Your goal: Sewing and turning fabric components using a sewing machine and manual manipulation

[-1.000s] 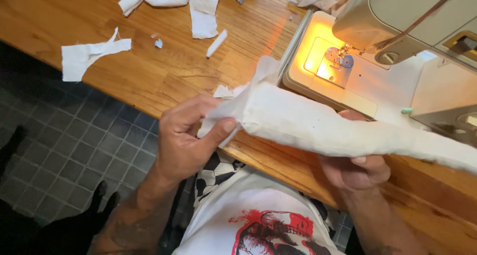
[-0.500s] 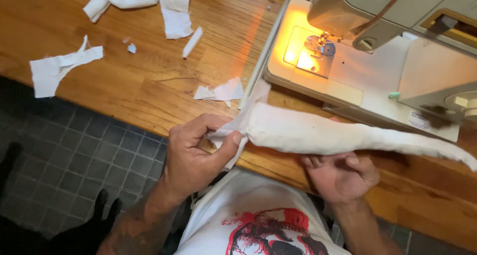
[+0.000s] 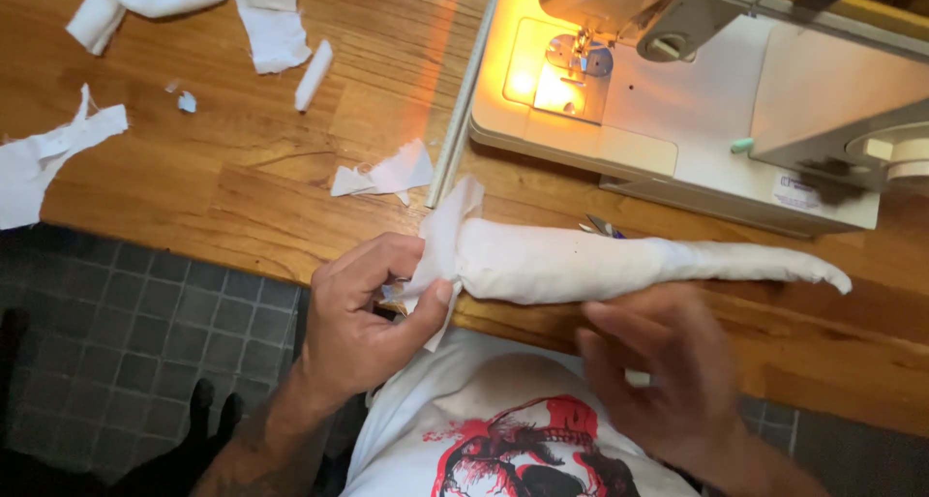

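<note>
Since a moment ago the right hand (image 3: pixel 668 371) has let go and now hovers blurred, fingers spread, at six o'clock of the white fabric tube (image 3: pixel 619 262). At the tube's nine o'clock end the left hand (image 3: pixel 373 308) pinches its flared opening. It lies along the wooden table (image 3: pixel 242 182) edge, just below the sewing machine (image 3: pixel 697 100).

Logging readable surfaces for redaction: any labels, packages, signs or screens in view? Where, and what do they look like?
Sticker label: front right of the sewing machine base, small white rectangle, dark print with a blue mark.
Shirt graphic: bottom centre, red and black print on white.
No packages, signs or screens.
</note>
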